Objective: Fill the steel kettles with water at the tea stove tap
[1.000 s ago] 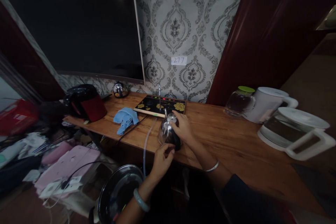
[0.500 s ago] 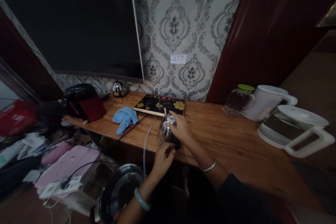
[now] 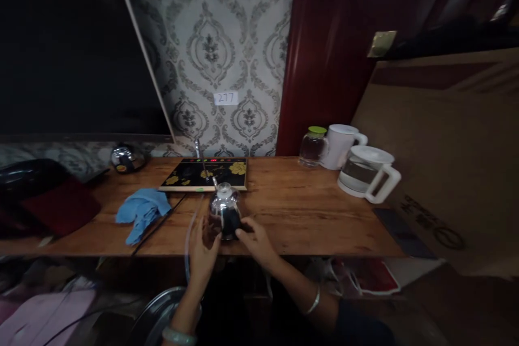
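A shiny metal kettle stands upright near the front of the wooden tabletop. Its clear lid knob is on top, its spout points back toward the hob and its black handle faces me. My left hand curves round the kettle's left side, thumb near the handle's base. From the right, my right hand touches the kettle beside the handle with thumb and fingers. Just behind is a black tea hob with gold flowers, a red lit display and an upright metal water tap.
A blue cloth lies to the left, near a second metal kettle and a dark red appliance. On the right stand a green-lidded jug, a white pitcher and a glass pitcher. A large cardboard box is beyond.
My view has swung right. My right hand has come down from the kettle's lid to beside its handle, and my left hand has moved from the front to its left side.
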`<action>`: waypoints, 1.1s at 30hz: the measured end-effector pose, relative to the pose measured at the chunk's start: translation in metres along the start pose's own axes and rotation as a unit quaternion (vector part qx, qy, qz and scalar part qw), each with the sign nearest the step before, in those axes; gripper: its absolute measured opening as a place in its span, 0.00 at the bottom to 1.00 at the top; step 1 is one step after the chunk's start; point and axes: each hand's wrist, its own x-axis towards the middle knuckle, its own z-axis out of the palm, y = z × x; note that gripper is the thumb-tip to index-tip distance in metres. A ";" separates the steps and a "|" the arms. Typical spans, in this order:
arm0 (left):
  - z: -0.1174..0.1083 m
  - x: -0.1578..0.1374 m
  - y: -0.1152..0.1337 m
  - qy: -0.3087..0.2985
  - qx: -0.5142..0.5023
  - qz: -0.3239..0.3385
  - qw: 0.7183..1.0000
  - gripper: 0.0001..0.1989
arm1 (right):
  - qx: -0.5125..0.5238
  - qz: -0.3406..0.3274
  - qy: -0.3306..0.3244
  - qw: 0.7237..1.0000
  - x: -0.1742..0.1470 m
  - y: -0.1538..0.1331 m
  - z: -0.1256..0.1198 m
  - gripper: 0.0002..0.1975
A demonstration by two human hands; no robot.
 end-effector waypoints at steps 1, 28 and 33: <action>0.002 0.002 -0.004 -0.027 -0.030 -0.012 0.999 0.37 | 0.037 0.012 -0.004 0.999 0.002 -0.002 0.003 0.12; 0.021 -0.024 0.010 -0.059 0.045 -0.019 0.997 0.35 | 0.108 0.078 0.141 0.981 0.016 -0.010 -0.006 0.18; 0.032 -0.032 0.021 -0.088 0.037 0.007 0.995 0.34 | 0.079 0.073 0.153 0.982 0.012 -0.008 -0.027 0.18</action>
